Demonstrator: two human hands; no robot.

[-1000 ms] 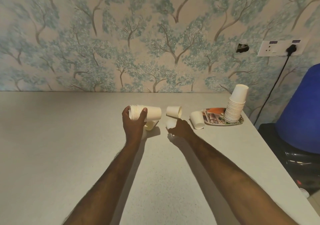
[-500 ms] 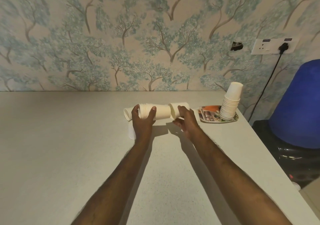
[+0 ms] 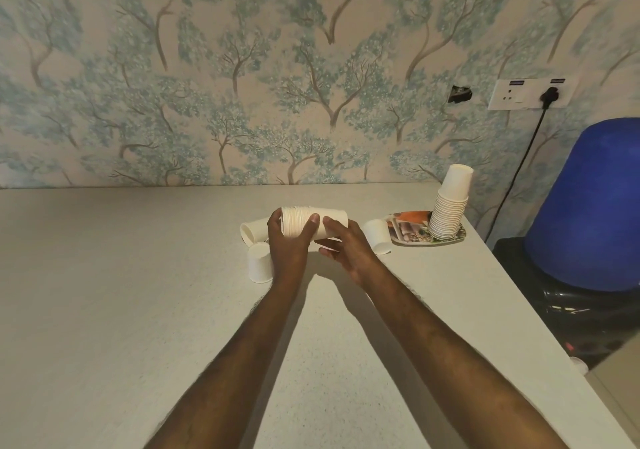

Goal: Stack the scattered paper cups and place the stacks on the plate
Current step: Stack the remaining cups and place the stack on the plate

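Head view: we look down along both forearms onto a pale table (image 3: 138, 310) set against tree-patterned wallpaper. Farthest left of the cups, one loose cup (image 3: 250, 232) lies on its side with its mouth toward us, and just in front of it another single cup (image 3: 259, 262) stands upside down. Next we see the left hand (image 3: 289, 247) curled round the ribbed rim end of a horizontal cup stack (image 3: 313, 223), thumb on the near side, holding it above the table. The right hand (image 3: 346, 246) grips the same stack at its plain end, thumb on top and fingers curling underneath. Right of that hand a third loose cup (image 3: 379, 235) stands on the table, tilted, just beside the patterned plate (image 3: 408, 232). On the plate's right part a tall stack (image 3: 450, 209) stands mouth down (it leans a little). Farther right, off the table, we see a wall socket (image 3: 530, 93) with a black cord and a large blue container (image 3: 588, 206)
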